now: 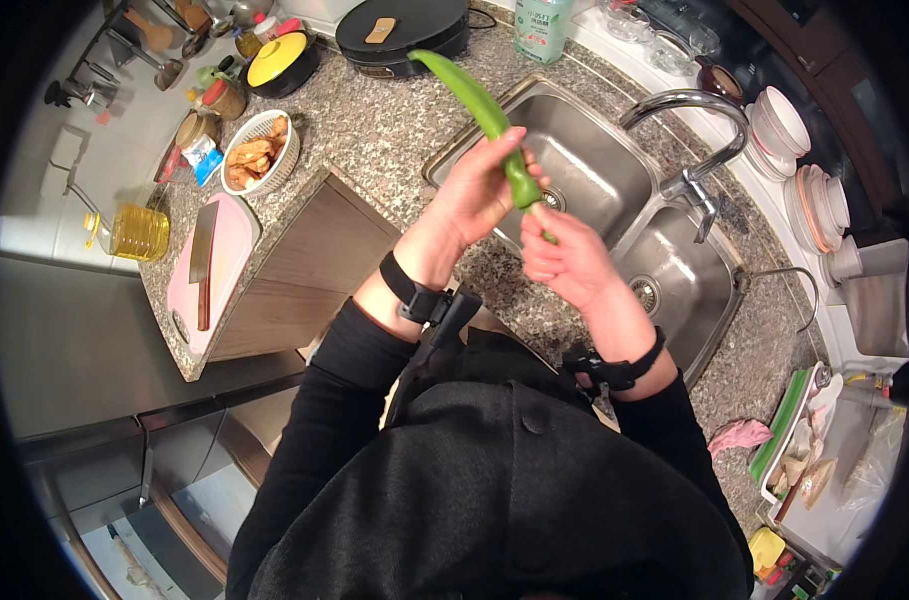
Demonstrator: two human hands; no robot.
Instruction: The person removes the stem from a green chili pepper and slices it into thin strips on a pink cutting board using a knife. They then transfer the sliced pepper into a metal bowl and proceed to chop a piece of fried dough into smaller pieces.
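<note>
Long green pepper point(472, 98) in a two-handed grip at the double-bowl steel sink point(625, 165)

The pepper is raised in the air, slanting across the view over the left rim of the left-hand bowl, narrow tip pointing away from the person, lumpy shoulder toward the body. The left hand point(475, 190) grips its lower body, thumb laid across the skin; the right hand point(567, 255) is closed around the stalk end.

Handling: probably light, hollow and fairly stiff, with walls apt to crack if bent or squeezed hard. The glossy skin may prove slippery, especially if wet; wetness cannot be told. The thick portion near the stalk should offer the surest hold, the tapering tip the poorest.

Obscured: the pepper's underside, the left palm's contact and most of the stalk end; only a short green end point(550, 238), presumably stalk, emerges below the right fingers. How firmly either hand presses cannot be judged. Brown pieces point(255, 158) in the white basket point(293, 150) are too small to identify.
</note>
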